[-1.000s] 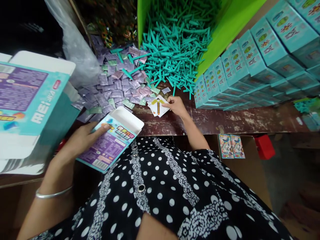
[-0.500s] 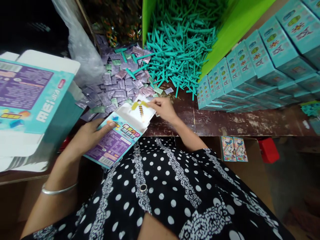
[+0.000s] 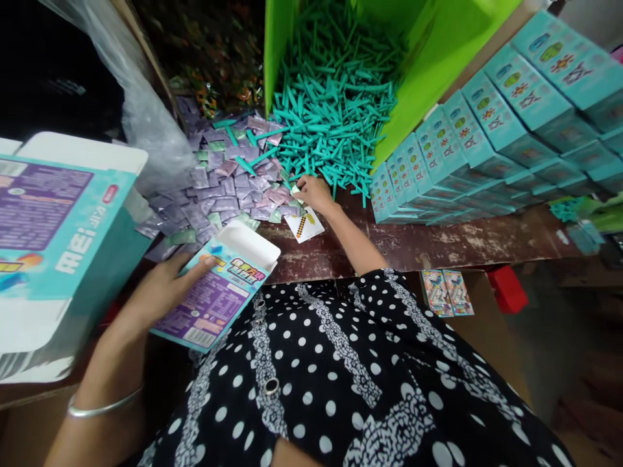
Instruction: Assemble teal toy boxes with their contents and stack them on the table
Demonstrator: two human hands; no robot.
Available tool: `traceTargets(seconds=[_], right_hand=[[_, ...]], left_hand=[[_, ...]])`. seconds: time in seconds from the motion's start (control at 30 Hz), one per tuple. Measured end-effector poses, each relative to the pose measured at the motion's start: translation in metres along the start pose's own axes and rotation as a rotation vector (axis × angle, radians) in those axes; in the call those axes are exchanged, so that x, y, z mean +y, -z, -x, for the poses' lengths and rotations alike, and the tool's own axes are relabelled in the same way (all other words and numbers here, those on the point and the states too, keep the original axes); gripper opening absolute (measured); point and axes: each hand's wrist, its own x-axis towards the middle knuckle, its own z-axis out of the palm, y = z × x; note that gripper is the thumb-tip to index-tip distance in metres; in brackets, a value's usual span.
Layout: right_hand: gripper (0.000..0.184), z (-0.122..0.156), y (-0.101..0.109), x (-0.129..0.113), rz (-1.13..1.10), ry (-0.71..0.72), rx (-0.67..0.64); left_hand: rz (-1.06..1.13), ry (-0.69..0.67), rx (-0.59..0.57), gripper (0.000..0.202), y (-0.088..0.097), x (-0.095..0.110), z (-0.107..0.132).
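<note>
My left hand (image 3: 163, 288) is closed around a teal and purple printed carton (image 3: 209, 299), thumb on its front panel. The carton's upper end is open, with a white flap standing out. My right hand (image 3: 314, 193) reaches to the near edge of a heap of small purple, green and pink sachets (image 3: 228, 188). Its fingertips are pinched on a small pale sachet (image 3: 294, 190). Just below that hand is a white card with a yellow and brown pickaxe picture (image 3: 306, 226); whether the palm touches it I cannot tell.
Teal plastic sticks (image 3: 335, 123) fill a bright green-sided bin (image 3: 438, 71). Stacked teal cartons (image 3: 491, 120) line the right side. Flat open cartons (image 3: 63, 220) stand at left beside clear plastic sheeting (image 3: 156, 130). Two small boxes (image 3: 448, 293) and a red container (image 3: 507, 288) sit below the table edge.
My right hand has moved from the carton's opening to the sachets. The pickaxe card has come away from the carton. My left hand still holds the carton. The whole view has shifted slightly.
</note>
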Motion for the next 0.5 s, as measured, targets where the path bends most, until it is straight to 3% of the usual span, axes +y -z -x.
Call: traceTargets(seconds=[0.13, 0.27, 0.37, 0.5], right_hand=[[0.012, 0.001, 0.011, 0.02, 0.016, 0.006, 0.056], [0.014, 0.002, 0.033, 0.063, 0.045, -0.235, 0.206], [0.015, 0.004, 0.036, 0.084, 0.077, -0.367, 0.169], [0.022, 0.013, 0.031, 0.089, 0.032, -0.377, 0.147]], left_hand=[[0.042, 0.005, 0.0, 0.091, -0.002, -0.005, 0.0], [0.059, -0.001, -0.009, 0.089, -0.001, -0.004, 0.001], [0.047, 0.015, -0.006, 0.085, -0.001, -0.002, 0.001], [0.081, 0.022, 0.013, 0.087, -0.002, -0.003, 0.003]])
